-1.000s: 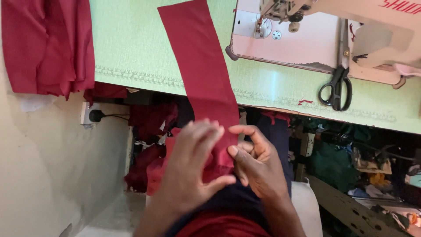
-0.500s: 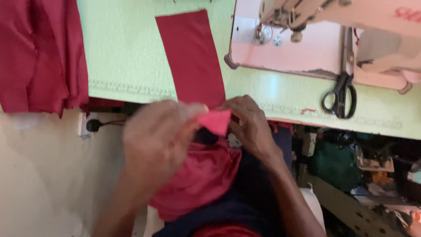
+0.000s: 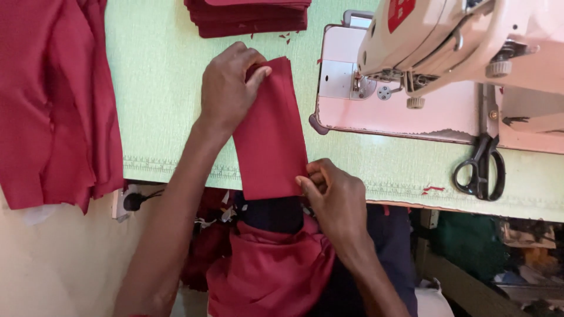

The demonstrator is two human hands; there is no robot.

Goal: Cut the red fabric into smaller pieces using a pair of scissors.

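The red strip [image 3: 270, 132] runs lengthwise away from the person; left hand [image 3: 229, 88] pinches its far end, right hand [image 3: 335, 196] its near corner.

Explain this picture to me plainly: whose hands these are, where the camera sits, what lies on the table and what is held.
The camera sits on the person's head, looking down at their own hands. The left hand pinches the far end of a folded dark red fabric strip; the right hand pinches its near corner. The strip lies on a pale green table. A sewing machine stands at right, black scissors beside it. More red cloth lies stacked at the far edge and draped at left.
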